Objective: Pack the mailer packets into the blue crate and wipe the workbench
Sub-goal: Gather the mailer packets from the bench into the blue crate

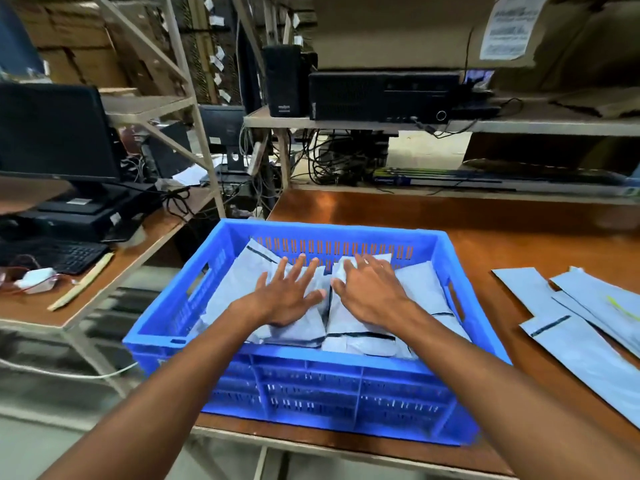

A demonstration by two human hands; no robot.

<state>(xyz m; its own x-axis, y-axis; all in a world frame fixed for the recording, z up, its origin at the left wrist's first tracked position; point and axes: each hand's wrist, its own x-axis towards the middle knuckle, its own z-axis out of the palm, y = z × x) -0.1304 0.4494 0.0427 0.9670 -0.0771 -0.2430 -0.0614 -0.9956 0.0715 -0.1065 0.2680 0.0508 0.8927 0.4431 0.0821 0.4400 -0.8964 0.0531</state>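
A: What's the blue crate (311, 375) made of?
B: Moulded plastic. Ribbed, slotted walls, slight sheen.
A: And the contents?
B: The mailer packets (356, 327) under my left grip (291, 296) and right grip (370, 292) are grey plastic film, smooth but creased, with a soft sheen. The flat mailers (588, 341) look like the same film.
A: Bench?
B: The bench (485, 244) has a brown wood-look top, smooth and glossy, with glare on it. The rack frame (203, 133) looks like painted metal, matt beige. The boxes (79, 46) are matt brown cardboard. The computer case (381, 95) is matt black.
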